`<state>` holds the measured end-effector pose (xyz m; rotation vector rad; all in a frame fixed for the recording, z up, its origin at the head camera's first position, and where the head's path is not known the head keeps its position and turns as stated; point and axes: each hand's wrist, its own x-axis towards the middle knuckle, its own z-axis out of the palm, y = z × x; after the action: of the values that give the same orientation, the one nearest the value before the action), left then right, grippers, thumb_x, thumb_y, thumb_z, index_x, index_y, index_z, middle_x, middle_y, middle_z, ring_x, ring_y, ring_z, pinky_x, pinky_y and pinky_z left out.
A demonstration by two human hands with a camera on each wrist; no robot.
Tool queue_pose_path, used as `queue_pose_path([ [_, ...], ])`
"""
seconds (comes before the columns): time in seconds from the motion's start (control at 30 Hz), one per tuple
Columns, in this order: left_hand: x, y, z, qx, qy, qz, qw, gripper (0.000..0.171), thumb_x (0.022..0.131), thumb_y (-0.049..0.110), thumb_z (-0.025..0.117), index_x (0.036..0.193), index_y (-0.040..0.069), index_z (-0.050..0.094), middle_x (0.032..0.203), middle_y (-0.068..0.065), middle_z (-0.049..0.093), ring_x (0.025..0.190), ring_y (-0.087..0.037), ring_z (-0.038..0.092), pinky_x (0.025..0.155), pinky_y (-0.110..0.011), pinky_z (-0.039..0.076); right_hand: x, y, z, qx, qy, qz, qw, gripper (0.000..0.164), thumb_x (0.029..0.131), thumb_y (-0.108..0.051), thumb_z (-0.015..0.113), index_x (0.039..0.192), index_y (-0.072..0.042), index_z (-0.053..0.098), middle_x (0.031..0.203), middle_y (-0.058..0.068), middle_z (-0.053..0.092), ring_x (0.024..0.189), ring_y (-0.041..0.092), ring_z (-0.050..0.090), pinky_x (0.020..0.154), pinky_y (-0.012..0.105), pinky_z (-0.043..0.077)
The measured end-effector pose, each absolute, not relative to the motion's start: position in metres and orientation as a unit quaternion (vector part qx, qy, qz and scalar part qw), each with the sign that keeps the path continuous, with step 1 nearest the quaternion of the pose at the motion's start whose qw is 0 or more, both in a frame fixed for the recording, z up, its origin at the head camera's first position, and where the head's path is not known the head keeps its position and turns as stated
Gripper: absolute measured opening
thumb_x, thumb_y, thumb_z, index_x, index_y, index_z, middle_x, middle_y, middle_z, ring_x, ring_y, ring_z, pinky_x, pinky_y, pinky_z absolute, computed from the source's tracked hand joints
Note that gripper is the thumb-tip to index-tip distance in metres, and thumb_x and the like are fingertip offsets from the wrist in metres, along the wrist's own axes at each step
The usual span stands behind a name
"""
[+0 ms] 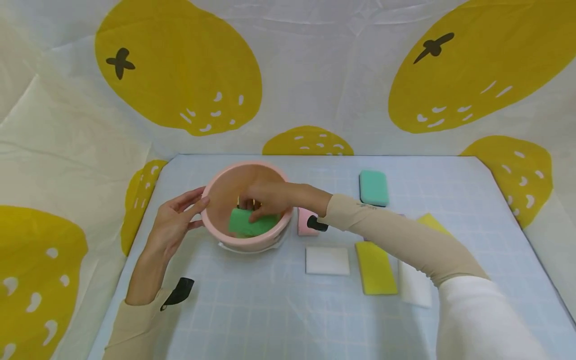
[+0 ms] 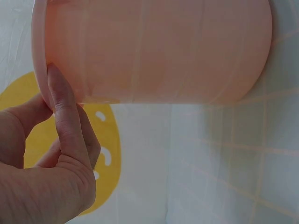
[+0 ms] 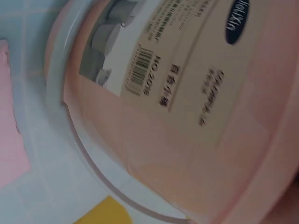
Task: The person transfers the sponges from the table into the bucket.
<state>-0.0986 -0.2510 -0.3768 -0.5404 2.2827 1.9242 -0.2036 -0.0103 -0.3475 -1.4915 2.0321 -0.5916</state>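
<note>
A pink plastic bucket (image 1: 220, 197) stands upright at the left of the table, its side (image 2: 159, 51) large in the left wrist view. My left hand (image 1: 173, 220) pinches the bucket's rim on the left, thumb on one side and fingers on the other. Reaching down inside, my right hand (image 1: 270, 199) grips a green sponge (image 1: 247, 224) between thumb and fingers. That sponge lies low within the bucket, partly covered by the hand. In the right wrist view the bucket's printed label (image 3: 187, 60) fills much of the frame, and the sponge is hidden.
Right of the bucket lie a pink block (image 1: 306, 223), a white block (image 1: 327, 261), a yellow block (image 1: 377, 268) and another white one (image 1: 414, 285). A teal block (image 1: 374, 188) is farther back. My right forearm covers part of a second yellow piece (image 1: 433, 223).
</note>
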Motion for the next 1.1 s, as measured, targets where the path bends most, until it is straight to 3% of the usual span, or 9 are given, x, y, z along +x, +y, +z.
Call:
queue_pose_path([
  [0.2,-0.099,-0.250,-0.377,-0.178,0.749,0.636,0.057,0.069,0.091,0.041,0.078,0.149,0.011,0.055,0.135,-0.003,0.058,0.103,-0.011,0.063,0.079,-0.025,0.061,-0.196,-0.016,-0.355,-0.542,0.763,-0.191,0.296,0.025,0.096,-0.012,0.075,0.116,0.000,0.067,0.092,0.005,0.058,0.092,0.020,0.053,0.078,0.018,0.041],
  [0.4,-0.099,-0.249,-0.376,-0.193,0.751,0.629,0.057,0.066,0.092,0.041,0.077,0.149,0.014,0.056,0.137,-0.003,0.057,0.107,-0.013,0.062,0.080,-0.025,0.060,-0.191,-0.019,-0.363,-0.546,0.777,-0.144,0.278,0.024,0.096,-0.013,0.074,0.115,-0.001,0.067,0.090,0.003,0.055,0.089,0.016,0.049,0.077,0.019,0.036],
  [0.73,-0.098,-0.249,-0.377,-0.191,0.751,0.630,0.055,0.070,0.089,0.044,0.078,0.148,0.014,0.057,0.138,-0.004,0.057,0.106,-0.013,0.063,0.080,-0.025,0.060,-0.186,-0.023,-0.369,-0.531,0.795,-0.108,0.272,0.010,0.100,-0.008,0.068,0.106,-0.001,0.068,0.082,-0.002,0.048,0.081,0.015,0.048,0.070,0.018,0.032],
  [0.97,-0.098,-0.249,-0.377,-0.187,0.751,0.631,0.052,0.067,0.091,0.042,0.078,0.148,0.013,0.056,0.137,-0.004,0.057,0.109,-0.017,0.062,0.080,-0.025,0.060,-0.186,-0.019,-0.365,-0.529,0.800,-0.101,0.265,0.016,0.102,-0.010,0.066,0.116,-0.003,0.069,0.092,0.001,0.057,0.089,0.017,0.051,0.075,0.019,0.037],
  [1.1,-0.098,-0.250,-0.376,-0.185,0.747,0.636,0.052,0.066,0.092,0.039,0.078,0.148,0.013,0.057,0.133,-0.001,0.059,0.110,-0.018,0.062,0.080,-0.026,0.061,-0.188,-0.016,-0.362,-0.538,0.797,-0.105,0.254,0.017,0.101,-0.013,0.067,0.115,-0.002,0.069,0.089,0.000,0.056,0.087,0.016,0.051,0.074,0.019,0.037],
])
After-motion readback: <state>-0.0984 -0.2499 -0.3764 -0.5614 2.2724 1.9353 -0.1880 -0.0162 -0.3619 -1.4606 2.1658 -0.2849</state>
